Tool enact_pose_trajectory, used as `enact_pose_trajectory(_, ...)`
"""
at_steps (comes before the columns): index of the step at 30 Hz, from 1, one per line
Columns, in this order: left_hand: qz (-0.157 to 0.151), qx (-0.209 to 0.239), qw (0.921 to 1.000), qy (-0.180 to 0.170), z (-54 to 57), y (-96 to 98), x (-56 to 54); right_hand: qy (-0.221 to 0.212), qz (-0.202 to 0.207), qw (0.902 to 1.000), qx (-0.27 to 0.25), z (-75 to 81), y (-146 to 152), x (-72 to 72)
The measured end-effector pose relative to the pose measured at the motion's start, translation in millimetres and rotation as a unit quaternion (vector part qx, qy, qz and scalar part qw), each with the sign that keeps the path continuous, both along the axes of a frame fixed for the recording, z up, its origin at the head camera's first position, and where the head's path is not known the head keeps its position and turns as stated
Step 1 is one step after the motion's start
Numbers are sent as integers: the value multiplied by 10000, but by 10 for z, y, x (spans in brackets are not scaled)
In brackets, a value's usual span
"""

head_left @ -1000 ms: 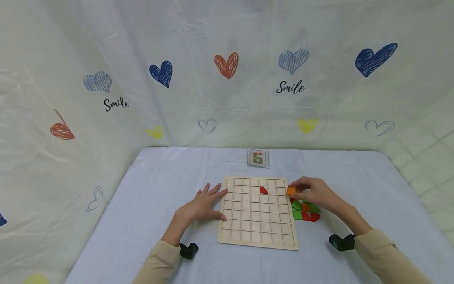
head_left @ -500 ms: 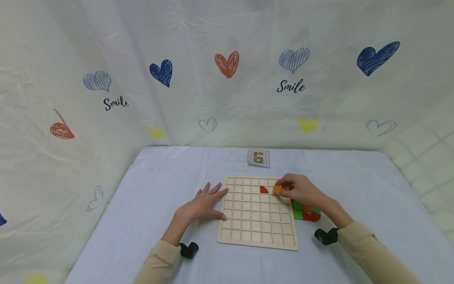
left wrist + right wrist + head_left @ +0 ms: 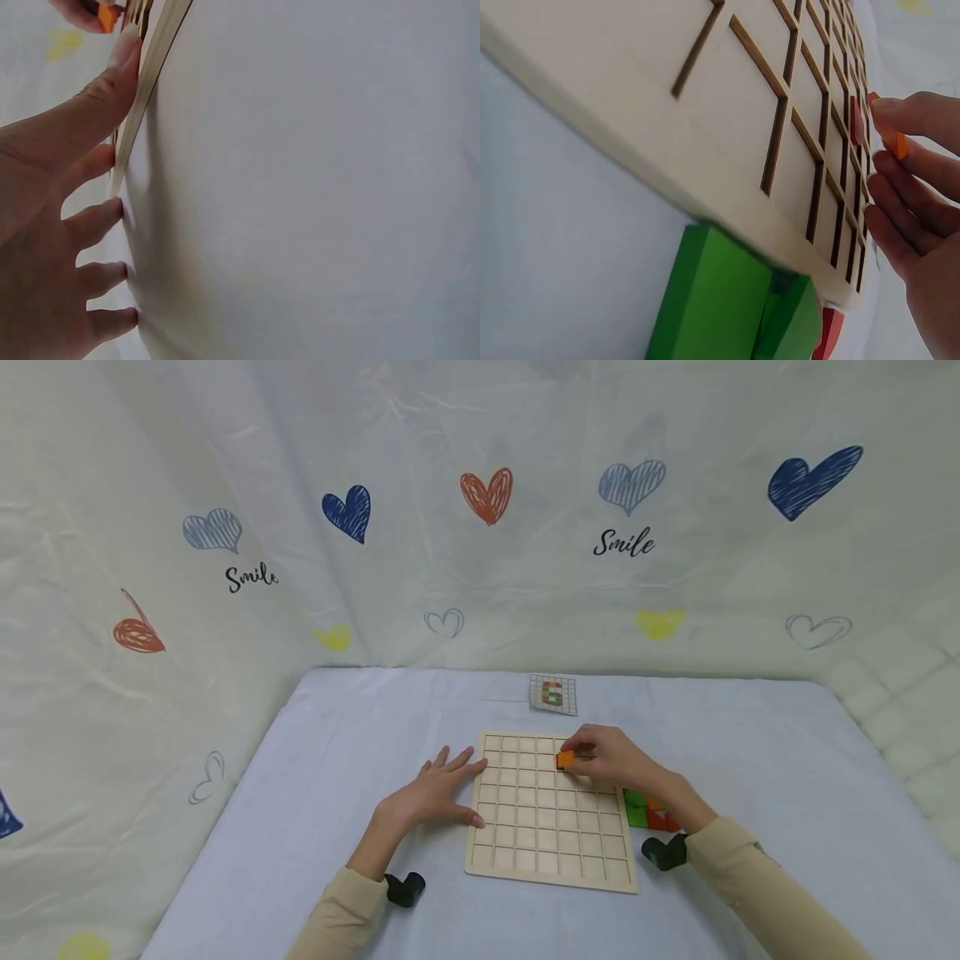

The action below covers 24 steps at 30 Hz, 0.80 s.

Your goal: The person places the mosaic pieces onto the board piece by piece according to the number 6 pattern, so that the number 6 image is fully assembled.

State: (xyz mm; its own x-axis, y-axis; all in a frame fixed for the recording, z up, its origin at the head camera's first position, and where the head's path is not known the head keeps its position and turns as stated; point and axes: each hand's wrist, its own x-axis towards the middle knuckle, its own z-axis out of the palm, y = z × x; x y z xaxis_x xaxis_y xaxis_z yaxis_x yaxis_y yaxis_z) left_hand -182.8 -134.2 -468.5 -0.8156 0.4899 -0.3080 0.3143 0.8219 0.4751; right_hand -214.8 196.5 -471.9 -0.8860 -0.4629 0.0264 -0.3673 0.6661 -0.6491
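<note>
Pinching an orange block (image 3: pixel 567 759) tight between thumb and fingertips, my right hand (image 3: pixel 611 756) is over the gridded board (image 3: pixel 547 840). A red piece (image 3: pixel 856 120) sits right by the block; I can't tell whether they touch. Left of my grip, my left hand (image 3: pixel 429 796) spreads its fingers at the board's edge. Green pieces (image 3: pixel 705 300) lie nearer me, a patterned card (image 3: pixel 553 694) beyond.

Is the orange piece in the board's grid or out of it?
Out: the right hand pinches the orange piece, which the right wrist view shows held off the board, near the red piece.
</note>
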Motion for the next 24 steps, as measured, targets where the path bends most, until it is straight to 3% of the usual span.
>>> enact_pose_trajectory(12,26,42,10000,17,2,5,0,206,354,9990,184,-33,-172,-129)
enact_pose_trajectory(24,16,-29,10000,48,-12,2,-1,361,571,9975,192,-43,-294,-137)
